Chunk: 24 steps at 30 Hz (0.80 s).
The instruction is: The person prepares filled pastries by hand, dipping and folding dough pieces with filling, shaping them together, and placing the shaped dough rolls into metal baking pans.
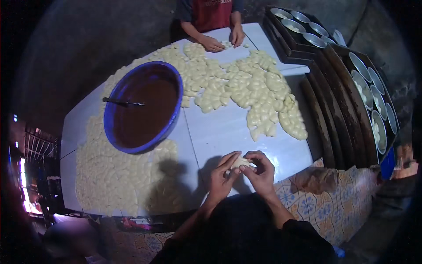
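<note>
Between my left hand point(224, 174) and my right hand point(259, 171), a small pale lump of dough point(241, 163) is pinched by the fingers of both, held over the front of the white table point(211, 136). Pale dough pieces cover much of the table, in a lumpy spread point(263, 92) beyond my hands and a flatter spread point(110, 171) at the front left. A large blue basin point(112, 123) of brown mixture stands at the left, with a dark-handled utensil point(118, 100) lying across its rim.
Across the table a person in a red top point(211, 15) has both hands point(213, 44) at small dough pieces. At the right are dark stacked trays point(334, 110) and round metal pans point(360, 88), some holding pale pieces. A patterned floor covering point(329, 211) shows below the table.
</note>
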### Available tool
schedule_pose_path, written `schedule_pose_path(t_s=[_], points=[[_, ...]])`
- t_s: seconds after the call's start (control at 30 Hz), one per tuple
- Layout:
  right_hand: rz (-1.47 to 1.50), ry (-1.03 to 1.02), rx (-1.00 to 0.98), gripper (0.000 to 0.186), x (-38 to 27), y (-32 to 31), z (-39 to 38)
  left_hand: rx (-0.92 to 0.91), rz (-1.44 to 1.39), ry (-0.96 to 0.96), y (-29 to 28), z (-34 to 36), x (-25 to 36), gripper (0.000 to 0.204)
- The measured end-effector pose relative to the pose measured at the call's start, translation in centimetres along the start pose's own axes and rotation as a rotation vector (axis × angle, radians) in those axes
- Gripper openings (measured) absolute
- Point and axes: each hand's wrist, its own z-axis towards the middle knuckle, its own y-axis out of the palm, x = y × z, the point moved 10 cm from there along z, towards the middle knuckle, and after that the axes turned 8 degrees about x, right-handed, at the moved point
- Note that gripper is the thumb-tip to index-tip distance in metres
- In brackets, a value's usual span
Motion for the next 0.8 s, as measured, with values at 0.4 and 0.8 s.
schedule_pose_path(t_s=[0.4, 0.8], points=[[-0.293, -0.348, -0.681, 0.038, 1.1, 12.6, -0.4, 0.228, -1.184, -0.567, -4.2, -3.2, -6.9, 0.035], [-0.008, 0.191, -0.542, 0.098, 8.4, 11.2, 3.6, 0.591, 0.349, -0.043, -24.4, 16.2, -1.6, 0.057]])
